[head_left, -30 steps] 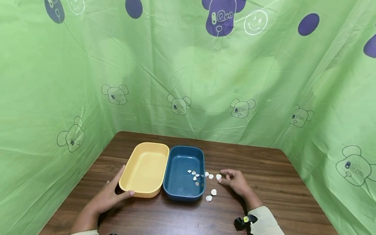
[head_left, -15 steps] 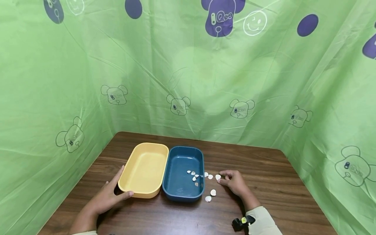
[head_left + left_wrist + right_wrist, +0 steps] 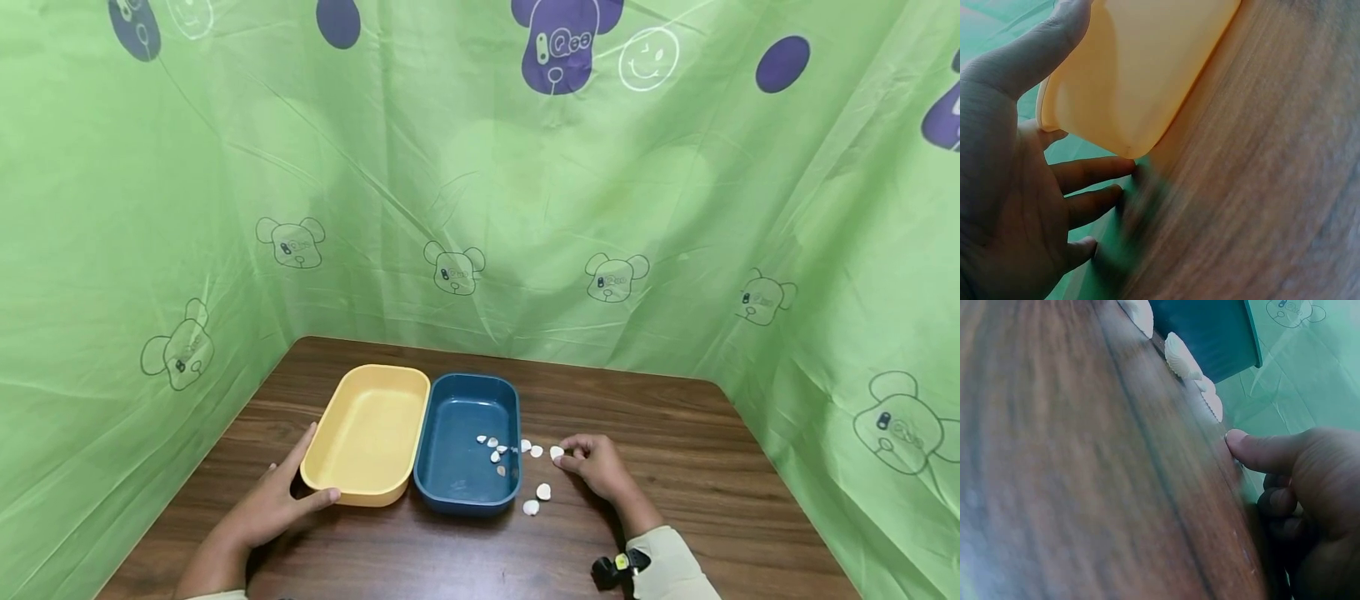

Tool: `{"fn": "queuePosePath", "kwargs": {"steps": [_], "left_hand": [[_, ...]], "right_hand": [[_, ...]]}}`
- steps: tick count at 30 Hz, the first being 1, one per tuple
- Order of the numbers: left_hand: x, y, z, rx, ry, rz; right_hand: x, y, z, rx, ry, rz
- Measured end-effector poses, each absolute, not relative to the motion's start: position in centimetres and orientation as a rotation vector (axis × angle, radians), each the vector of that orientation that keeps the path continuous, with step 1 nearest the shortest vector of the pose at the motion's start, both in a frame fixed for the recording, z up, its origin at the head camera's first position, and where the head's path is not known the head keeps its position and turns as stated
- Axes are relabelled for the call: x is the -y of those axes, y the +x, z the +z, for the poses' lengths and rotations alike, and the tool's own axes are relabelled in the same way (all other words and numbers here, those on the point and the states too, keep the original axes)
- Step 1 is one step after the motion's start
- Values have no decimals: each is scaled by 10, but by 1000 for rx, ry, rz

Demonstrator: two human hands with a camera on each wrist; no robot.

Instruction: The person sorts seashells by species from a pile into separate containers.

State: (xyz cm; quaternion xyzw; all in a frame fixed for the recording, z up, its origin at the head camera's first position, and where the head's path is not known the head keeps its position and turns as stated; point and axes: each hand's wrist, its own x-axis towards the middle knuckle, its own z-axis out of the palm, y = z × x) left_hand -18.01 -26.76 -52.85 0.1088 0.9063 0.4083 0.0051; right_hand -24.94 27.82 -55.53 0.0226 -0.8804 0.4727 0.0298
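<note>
In the head view my right hand point(image 3: 597, 468) pinches a white seashell point(image 3: 557, 452) at its edge, low over the table. Thumb and forefinger meet at it, while the other fingers curl under, as the right wrist view shows. More white ribbed seashells point(image 3: 543, 492) lie between this hand and the blue box point(image 3: 468, 507). Several smaller pale shells point(image 3: 495, 457) are inside that box. My left hand point(image 3: 273, 500) rests at the near left corner of the yellow box point(image 3: 360, 500), thumb along the front rim and forefinger along the side. Its other fingers point(image 3: 1094, 172) are spread and fairly straight.
Both boxes stand side by side on a dark wooden table point(image 3: 637, 400), the yellow one on the left. Green printed curtains point(image 3: 525, 183) hang close behind the table and on both sides. A small black device point(image 3: 611, 571) is strapped at the right wrist.
My right thumb and forefinger have closed in on the seashell from a wider gap. The left hand and both boxes stay in place; the head view has shifted very slightly.
</note>
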Motion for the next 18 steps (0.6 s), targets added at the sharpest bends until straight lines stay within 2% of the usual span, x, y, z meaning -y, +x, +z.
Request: {"fn": "queuePosePath", "kwargs": {"steps": [18], "left_hand": [[268,-180,-529,-2841,344,1276]], "right_hand": [[-280,-248,-553,2681,46,1515]]}}
